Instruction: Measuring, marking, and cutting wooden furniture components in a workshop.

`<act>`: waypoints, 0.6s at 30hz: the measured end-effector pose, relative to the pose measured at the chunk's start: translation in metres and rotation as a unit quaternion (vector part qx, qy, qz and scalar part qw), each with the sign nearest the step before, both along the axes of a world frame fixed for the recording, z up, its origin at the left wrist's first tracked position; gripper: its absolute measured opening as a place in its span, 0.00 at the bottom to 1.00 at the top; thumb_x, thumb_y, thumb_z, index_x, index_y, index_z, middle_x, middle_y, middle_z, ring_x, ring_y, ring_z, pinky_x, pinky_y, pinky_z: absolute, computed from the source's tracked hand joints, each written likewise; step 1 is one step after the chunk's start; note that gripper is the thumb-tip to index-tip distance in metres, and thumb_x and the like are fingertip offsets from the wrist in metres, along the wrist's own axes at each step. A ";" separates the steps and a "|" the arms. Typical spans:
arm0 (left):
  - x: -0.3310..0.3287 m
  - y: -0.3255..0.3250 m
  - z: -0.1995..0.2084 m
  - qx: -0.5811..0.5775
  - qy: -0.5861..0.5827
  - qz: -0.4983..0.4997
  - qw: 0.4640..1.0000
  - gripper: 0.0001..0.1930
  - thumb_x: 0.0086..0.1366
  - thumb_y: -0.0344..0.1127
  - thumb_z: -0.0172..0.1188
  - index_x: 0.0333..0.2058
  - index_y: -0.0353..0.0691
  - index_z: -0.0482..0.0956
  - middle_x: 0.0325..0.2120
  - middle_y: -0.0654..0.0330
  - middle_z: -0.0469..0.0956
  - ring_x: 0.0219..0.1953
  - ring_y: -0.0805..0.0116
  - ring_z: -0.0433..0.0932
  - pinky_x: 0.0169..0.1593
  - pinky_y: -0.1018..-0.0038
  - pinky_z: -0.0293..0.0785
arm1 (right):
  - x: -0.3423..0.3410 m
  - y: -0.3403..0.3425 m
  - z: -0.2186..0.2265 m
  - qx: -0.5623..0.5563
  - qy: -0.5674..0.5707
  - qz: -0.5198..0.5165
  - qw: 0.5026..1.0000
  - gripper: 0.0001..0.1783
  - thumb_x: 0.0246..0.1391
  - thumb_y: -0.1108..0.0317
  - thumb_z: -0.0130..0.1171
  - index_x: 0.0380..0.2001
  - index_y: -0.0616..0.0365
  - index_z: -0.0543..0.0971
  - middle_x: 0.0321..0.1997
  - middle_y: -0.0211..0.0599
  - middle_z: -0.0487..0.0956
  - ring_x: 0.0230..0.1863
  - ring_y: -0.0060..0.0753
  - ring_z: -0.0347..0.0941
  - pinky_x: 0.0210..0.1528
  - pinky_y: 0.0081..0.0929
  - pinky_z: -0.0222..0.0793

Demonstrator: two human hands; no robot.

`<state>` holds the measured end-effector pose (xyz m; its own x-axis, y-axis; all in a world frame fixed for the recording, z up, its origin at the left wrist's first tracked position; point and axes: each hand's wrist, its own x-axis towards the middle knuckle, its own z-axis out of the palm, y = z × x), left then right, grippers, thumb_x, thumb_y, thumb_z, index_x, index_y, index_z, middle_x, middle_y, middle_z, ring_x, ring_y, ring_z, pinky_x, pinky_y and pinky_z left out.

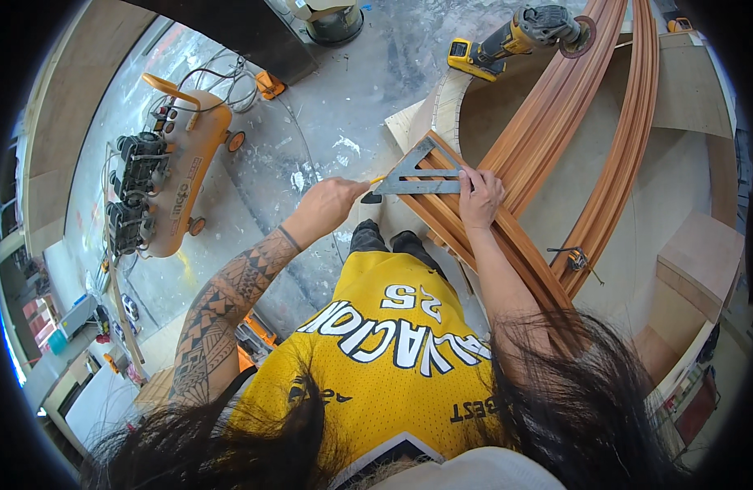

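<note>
My left hand (329, 206) is closed around a thin yellow pencil (378, 180). The pencil's far end reaches the left corner of a grey triangular speed square (429, 187). That square lies flat across the end of a reddish-brown wooden moulding (452, 222), just in front of my body. My right hand (481, 196) grips the square's right corner, fingers pressed on it and the moulding. Whether the pencil tip touches the wood is too small to tell.
More long mouldings (548, 106) rest across a curved plywood frame (687, 269). A yellow-black cordless grinder (507, 41) sits on its far rim. Near the mouldings lies a small tape-measure-like object (576, 259). An orange air compressor (180, 175) with hoses stands on the floor at left.
</note>
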<state>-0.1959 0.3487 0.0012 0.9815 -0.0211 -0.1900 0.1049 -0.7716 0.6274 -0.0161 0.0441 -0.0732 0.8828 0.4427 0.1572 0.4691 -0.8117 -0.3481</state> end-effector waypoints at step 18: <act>0.095 -0.043 -0.024 -0.046 -0.037 0.147 0.987 0.16 0.72 0.34 0.58 0.56 0.44 0.85 0.40 0.46 0.86 0.38 0.44 0.86 0.43 0.55 0.84 | -0.007 0.003 0.005 -0.007 0.002 -0.002 1.000 0.10 0.65 0.55 0.66 0.46 0.39 0.89 0.40 0.29 0.77 0.46 0.42 0.74 0.59 0.46 0.67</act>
<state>-0.1005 0.3059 -0.0224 0.9589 0.2527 -0.1288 0.2674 -0.6536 0.7081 -0.0232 0.0468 -0.0682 0.8849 0.4418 0.1475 0.4648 -0.8180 -0.3388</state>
